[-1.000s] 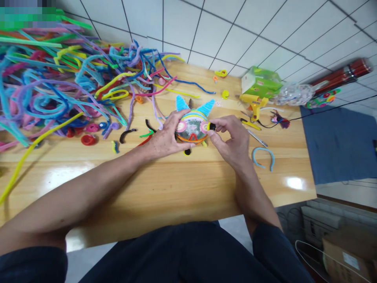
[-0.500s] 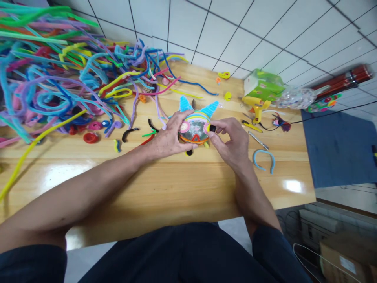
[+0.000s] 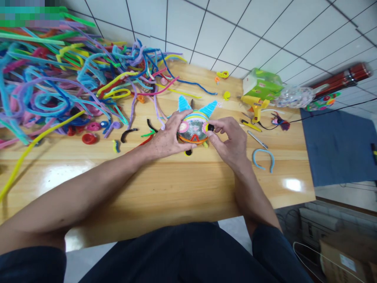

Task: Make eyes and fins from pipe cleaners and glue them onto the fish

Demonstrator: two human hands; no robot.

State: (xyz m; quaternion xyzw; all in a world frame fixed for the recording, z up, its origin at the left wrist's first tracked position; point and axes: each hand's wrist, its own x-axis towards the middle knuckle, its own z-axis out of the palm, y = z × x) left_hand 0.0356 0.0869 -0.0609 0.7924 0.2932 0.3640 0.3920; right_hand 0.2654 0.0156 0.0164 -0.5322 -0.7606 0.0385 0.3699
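Observation:
A round craft face (image 3: 194,127) with blue pointed ears, pink discs and an orange-red triangle lies in front of me on the table. My left hand (image 3: 169,135) grips it by its left side, fingers over the top and thumb along the lower edge. Between the thumb and fingers of my right hand (image 3: 231,139) is a small black and yellow disc (image 3: 210,127), held against the pink disc on the right side of the face. A similar black and yellow disc (image 3: 188,152) lies just below the craft face.
Many coloured pipe cleaners (image 3: 59,86) are heaped at the left. A yellow glue gun (image 3: 256,106), a yellow cutter (image 3: 251,125), a silver pen-like tool (image 3: 257,139) and a bent blue pipe cleaner (image 3: 263,159) lie at the right. A green box (image 3: 262,84) stands behind.
Both hands keep almost the same pose on the craft face and the small disc. The whole view has shifted very slightly; nothing else has visibly moved.

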